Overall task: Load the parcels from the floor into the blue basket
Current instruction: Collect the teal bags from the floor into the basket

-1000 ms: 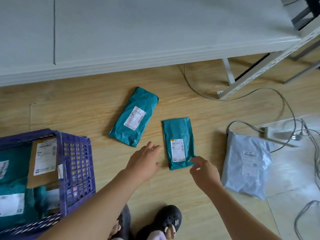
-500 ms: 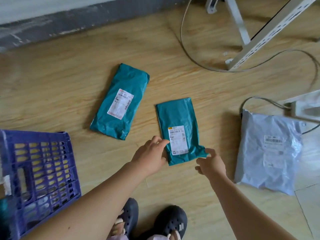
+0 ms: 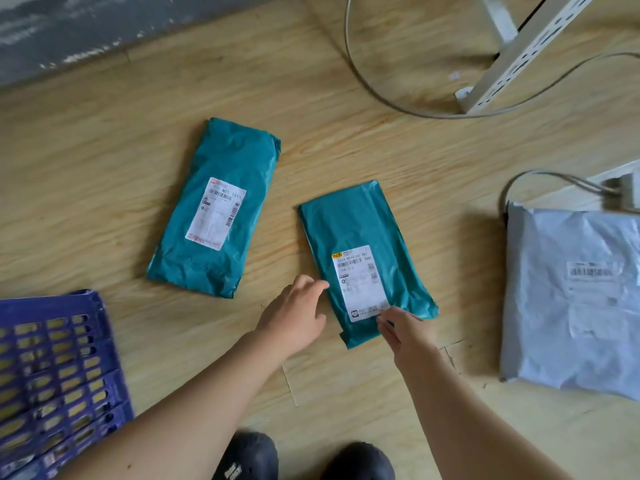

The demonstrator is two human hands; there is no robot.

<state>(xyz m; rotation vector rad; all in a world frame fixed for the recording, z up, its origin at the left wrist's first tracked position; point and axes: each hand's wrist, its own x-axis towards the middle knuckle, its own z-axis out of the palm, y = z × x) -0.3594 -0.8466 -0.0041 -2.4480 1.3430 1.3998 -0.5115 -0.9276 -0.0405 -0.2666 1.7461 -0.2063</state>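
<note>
This is an indoor room used for handling courier parcels, such as a storeroom or dispatch corner. Whether it belongs to a home or a business cannot be told. The floor (image 3: pixel 104 168) is pale wood-look planking, with a scuffed grey skirting strip (image 3: pixel 69 26) along the upper left of the frame. In the upper right stands the foot of a white slotted-metal rack (image 3: pixel 512 60), with a grey cable (image 3: pixel 363 81) curving past it. A power strip (image 3: pixel 627 192) shows at the right edge. On the floor lie a teal parcel (image 3: pixel 221 209) left of centre, a second teal parcel (image 3: pixel 363 258) at centre and a grey parcel (image 3: pixel 581 299) at right. Each is in a plastic mailing bag with a printed barcode label. A blue basket (image 3: pixel 52 375) of lattice plastic sits at lower left.
</note>
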